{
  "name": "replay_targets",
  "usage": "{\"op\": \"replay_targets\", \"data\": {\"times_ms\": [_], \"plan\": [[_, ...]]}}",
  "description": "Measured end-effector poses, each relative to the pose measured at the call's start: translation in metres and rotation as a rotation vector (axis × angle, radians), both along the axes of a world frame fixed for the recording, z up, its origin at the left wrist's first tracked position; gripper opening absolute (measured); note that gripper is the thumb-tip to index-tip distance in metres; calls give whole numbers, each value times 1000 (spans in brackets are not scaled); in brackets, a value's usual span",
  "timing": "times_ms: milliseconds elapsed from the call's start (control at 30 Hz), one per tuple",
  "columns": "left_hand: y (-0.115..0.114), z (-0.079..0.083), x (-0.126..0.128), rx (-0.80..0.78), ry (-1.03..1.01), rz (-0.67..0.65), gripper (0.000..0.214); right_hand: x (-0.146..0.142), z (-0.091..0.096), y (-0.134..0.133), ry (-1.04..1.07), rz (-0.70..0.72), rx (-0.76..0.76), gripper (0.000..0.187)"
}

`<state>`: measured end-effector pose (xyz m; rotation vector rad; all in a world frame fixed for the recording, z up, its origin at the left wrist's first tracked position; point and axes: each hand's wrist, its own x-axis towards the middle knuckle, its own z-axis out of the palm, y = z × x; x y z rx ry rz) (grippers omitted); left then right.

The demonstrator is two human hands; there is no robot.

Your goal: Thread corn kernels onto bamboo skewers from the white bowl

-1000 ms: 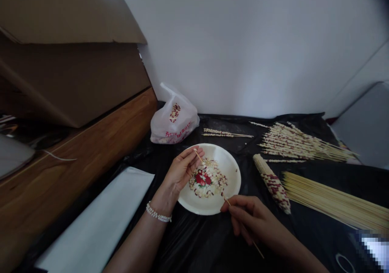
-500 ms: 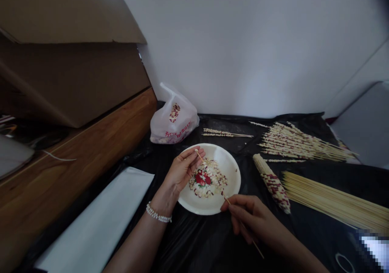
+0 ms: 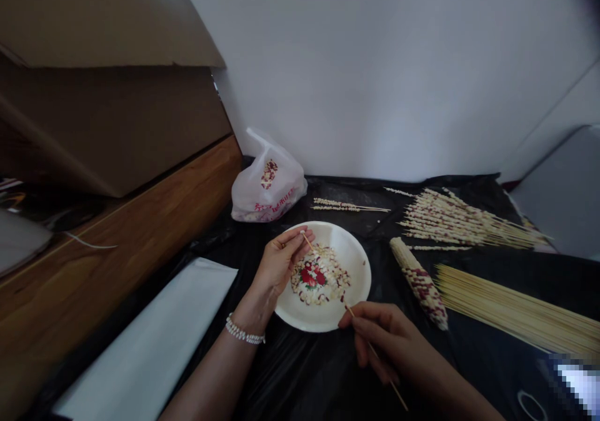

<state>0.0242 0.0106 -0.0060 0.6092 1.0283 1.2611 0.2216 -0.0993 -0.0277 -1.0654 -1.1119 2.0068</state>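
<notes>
Over a white plate [image 3: 359, 283] with a red flower print, my left hand [image 3: 280, 262] pinches a pale corn kernel [image 3: 302, 233] between thumb and fingertips. A thin wooden skewer [image 3: 308, 242] runs down and right from that kernel. My right hand [image 3: 382, 333] grips the skewer's lower part near the plate's front rim, its end sticking out below the fingers. The stretch between the hands is hard to make out against the plate. Loose white and dark red kernels [image 3: 335, 265] lie in the plate, below the hands.
A partly stripped corn cob [image 3: 420, 283] lies right of the plate, beside a bundle of bare skewers [image 3: 515, 308]. Kernel-filled skewers [image 3: 445, 218] are piled behind, several more [image 3: 337, 205] nearer the plastic bag [image 3: 269, 187]. A folded white sheet [image 3: 154, 333] lies left.
My right hand has shifted very slightly left and down with the skewer. My left hand keeps its pinch in nearly the same place.
</notes>
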Motion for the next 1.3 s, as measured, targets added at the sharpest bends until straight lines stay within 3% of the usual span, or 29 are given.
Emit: {"op": "replay_targets", "data": {"times_ms": [733,1300], "plan": [[0,0,0,-28,-30,17,12,-1,1,0,-37,27,38,39],[0,-5,2,57,64,53,14,-7,-2,-2,18,-22,-19,42]]}}
